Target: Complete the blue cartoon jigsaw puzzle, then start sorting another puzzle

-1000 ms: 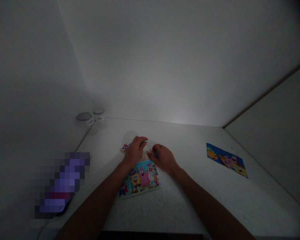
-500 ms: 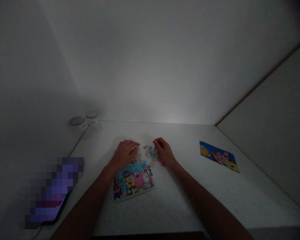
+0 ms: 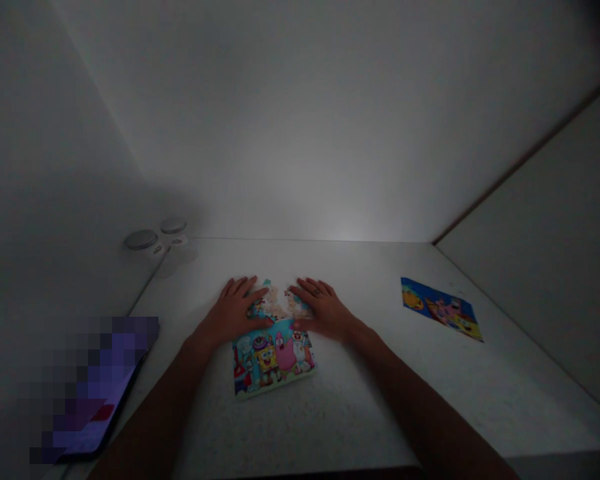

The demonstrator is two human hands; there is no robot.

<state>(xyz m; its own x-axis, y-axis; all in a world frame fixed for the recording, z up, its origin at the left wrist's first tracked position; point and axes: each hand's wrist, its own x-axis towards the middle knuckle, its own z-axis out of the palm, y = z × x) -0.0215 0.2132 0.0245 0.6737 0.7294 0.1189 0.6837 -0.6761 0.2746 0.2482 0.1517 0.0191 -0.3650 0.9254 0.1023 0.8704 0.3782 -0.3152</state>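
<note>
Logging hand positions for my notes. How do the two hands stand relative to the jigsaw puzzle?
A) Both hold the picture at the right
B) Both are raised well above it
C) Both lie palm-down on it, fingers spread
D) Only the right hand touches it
C: the left hand and right hand both lie spread on the jigsaw puzzle.

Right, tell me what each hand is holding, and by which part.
Nothing is held: the left hand and the right hand both rest open on the puzzle.
</note>
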